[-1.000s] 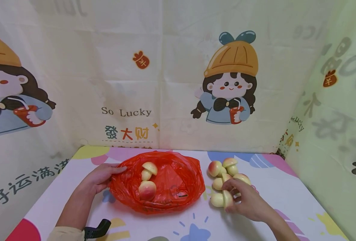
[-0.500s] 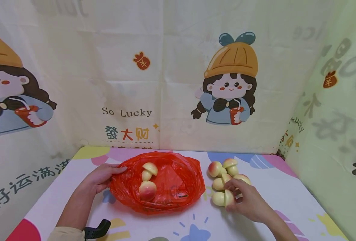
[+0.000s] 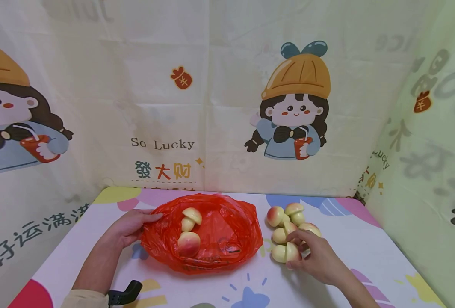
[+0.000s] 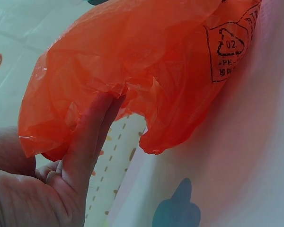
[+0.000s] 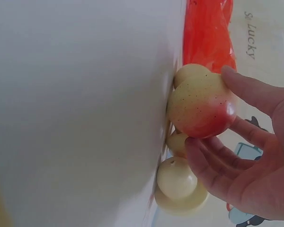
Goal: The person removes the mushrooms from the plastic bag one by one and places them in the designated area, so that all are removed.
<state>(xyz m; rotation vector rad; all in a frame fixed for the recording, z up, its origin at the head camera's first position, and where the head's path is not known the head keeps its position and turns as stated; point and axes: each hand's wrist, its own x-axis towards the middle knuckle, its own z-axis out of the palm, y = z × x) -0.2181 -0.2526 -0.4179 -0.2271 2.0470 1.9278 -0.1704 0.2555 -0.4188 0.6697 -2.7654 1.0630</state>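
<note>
A red plastic bag (image 3: 243, 231) lies with its mouth spread open on the table, left of centre in the head view. Two toy mushrooms (image 3: 189, 244), cream with a pink-red blush, rest inside it. My left hand (image 3: 129, 226) holds the bag's left edge, thumb over the rim and fingers (image 4: 92, 127) against the outside of the plastic. To the right of the bag, my right hand (image 3: 316, 256) grips the blushed cap of the nearest toy mushroom (image 5: 201, 104) between thumb and fingers. That mushroom lies on its side, its round stem pointing left.
Several more toy mushrooms (image 3: 275, 216) are clustered just beyond the right hand. The table (image 3: 196, 291) has a pale printed cover with colourful shapes. Printed cloth (image 3: 223, 128) hangs behind and along both sides. A black strap device (image 3: 125, 294) sits on the left wrist.
The right hand's grip on the nearest toy mushroom has shifted very slightly, and the mushroom has moved a touch to the right. The left hand and bag stay put.
</note>
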